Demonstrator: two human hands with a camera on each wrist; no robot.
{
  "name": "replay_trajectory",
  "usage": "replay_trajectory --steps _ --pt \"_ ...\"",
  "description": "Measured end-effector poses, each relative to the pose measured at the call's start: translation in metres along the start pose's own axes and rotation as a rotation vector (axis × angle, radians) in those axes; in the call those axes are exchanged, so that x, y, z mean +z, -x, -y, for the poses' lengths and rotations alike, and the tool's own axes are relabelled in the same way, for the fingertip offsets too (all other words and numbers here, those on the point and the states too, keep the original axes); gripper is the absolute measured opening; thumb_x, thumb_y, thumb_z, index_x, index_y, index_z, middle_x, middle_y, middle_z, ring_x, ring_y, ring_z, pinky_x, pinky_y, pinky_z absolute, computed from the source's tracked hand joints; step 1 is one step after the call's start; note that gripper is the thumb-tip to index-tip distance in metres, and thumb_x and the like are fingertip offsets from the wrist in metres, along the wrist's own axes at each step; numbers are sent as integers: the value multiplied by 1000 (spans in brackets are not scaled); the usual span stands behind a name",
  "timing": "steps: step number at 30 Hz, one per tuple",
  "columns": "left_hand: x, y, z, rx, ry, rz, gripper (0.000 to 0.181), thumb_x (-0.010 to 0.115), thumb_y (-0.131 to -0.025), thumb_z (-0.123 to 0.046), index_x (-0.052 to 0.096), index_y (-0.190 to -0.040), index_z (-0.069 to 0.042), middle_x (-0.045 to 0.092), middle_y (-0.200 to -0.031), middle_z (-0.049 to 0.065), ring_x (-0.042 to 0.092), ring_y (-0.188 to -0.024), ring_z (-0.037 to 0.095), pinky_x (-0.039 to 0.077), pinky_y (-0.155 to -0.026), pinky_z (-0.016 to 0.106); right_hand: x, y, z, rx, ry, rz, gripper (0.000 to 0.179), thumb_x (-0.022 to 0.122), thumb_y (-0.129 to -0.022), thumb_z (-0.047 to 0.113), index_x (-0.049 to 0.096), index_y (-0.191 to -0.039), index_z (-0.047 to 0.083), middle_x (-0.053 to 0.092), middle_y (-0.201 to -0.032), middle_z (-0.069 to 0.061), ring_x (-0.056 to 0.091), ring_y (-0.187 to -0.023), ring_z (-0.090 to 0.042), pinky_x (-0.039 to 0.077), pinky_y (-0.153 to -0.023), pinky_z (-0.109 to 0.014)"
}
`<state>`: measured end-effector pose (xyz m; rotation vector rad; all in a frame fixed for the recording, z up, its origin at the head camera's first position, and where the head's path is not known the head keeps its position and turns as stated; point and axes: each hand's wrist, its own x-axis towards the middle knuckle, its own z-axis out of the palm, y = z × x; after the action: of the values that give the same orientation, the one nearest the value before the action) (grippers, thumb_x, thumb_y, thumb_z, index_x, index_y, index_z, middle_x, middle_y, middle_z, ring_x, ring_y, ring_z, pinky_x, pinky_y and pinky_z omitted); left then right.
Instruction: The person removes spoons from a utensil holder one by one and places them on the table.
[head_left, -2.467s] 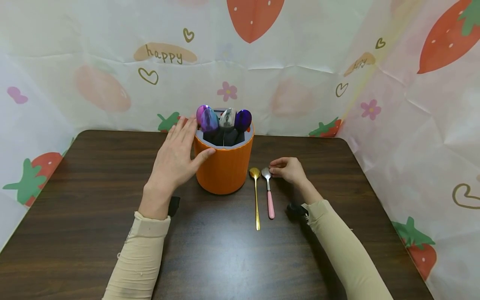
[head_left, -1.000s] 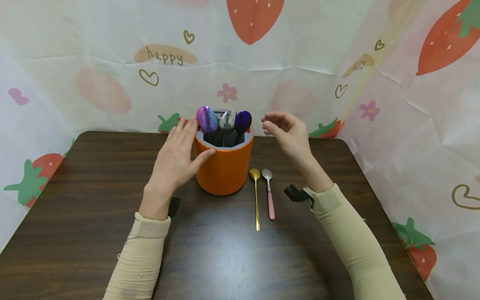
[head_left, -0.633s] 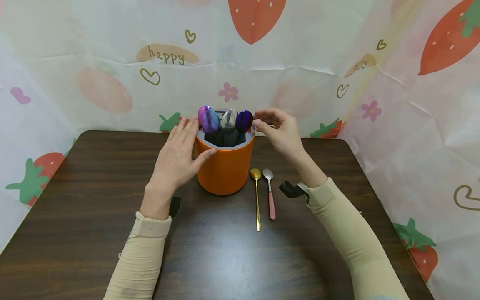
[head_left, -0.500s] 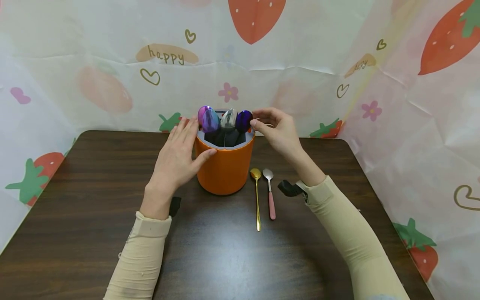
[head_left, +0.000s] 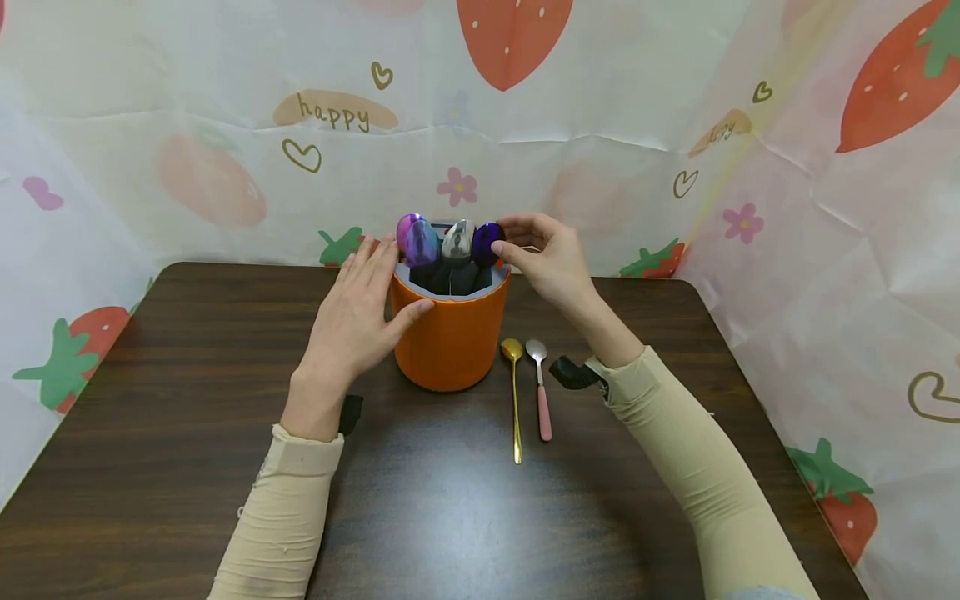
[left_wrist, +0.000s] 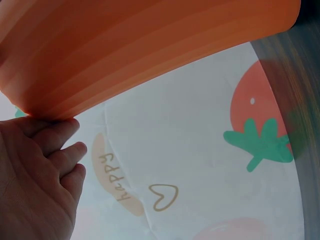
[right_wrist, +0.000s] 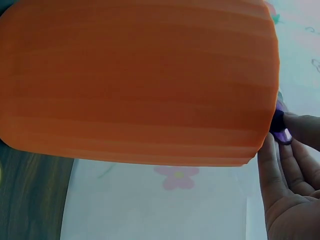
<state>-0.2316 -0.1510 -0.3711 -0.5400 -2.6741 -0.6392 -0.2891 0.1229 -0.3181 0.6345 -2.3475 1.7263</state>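
A round orange container [head_left: 448, 342] stands upright on the table. Shiny spoon heads rise from its pale inner rim: a pink one [head_left: 408, 229], a blue-purple one [head_left: 422, 244], a silver one [head_left: 457, 239] and a dark violet spoon [head_left: 486, 243]. My left hand [head_left: 352, 312] lies against the container's left side, fingers straight; the left wrist view shows its fingertips at the orange wall [left_wrist: 140, 45]. At the right rim, my right hand [head_left: 555, 258] pinches the violet spoon's head between thumb and fingers. The handles are hidden inside.
Right of the container lie a gold spoon [head_left: 514, 400] and a pink-handled spoon [head_left: 542, 392], side by side on the dark wooden table [head_left: 420, 517]. A strawberry-print sheet [head_left: 585, 83] hangs behind and beside the table.
My right hand has risen from beside the pink-handled spoon to the container's rim, then moved left onto the violet spoon. My left hand and the spoons have stayed put.
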Motion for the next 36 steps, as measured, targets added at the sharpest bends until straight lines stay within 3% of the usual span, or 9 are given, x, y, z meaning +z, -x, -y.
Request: replay_trajectory --steps 7,16,23,36 --pt "1 0 1 -3 2 3 94 47 -102 -67 14 -167 -8 21 -172 13 9 -161 30 4 -131 45 -1 0 0 0 -16 7 28 78 -94 6 72 -121 0 73 -111 -16 71 -95 -19 58 -84 -26" --pt "1 -1 1 4 -5 -5 95 48 -101 -67 15 -167 -7 22 -172 13 10 -161 31 8 -130 48 -2 4 4 17 -114 44 27 78 -93 2 71 -119 -5 71 -100 -13 70 -80 -22 62 -77 -32" --pt "2 0 2 13 -8 -17 94 51 -102 -65 17 -167 -6 24 -171 15 14 -160 34 10 -130 49 -2 6 10 38 -157 34 28 77 -93 1 70 -118 -6 70 -100 -12 70 -81 -22 63 -77 -30" --pt "2 0 1 5 3 -13 94 50 -102 -65 17 -167 -7 22 -172 13 11 -161 32 6 -131 45 -4 13 25 -19 -235 17 27 76 -92 -5 69 -117 -10 71 -97 -9 71 -83 -20 63 -80 -32"
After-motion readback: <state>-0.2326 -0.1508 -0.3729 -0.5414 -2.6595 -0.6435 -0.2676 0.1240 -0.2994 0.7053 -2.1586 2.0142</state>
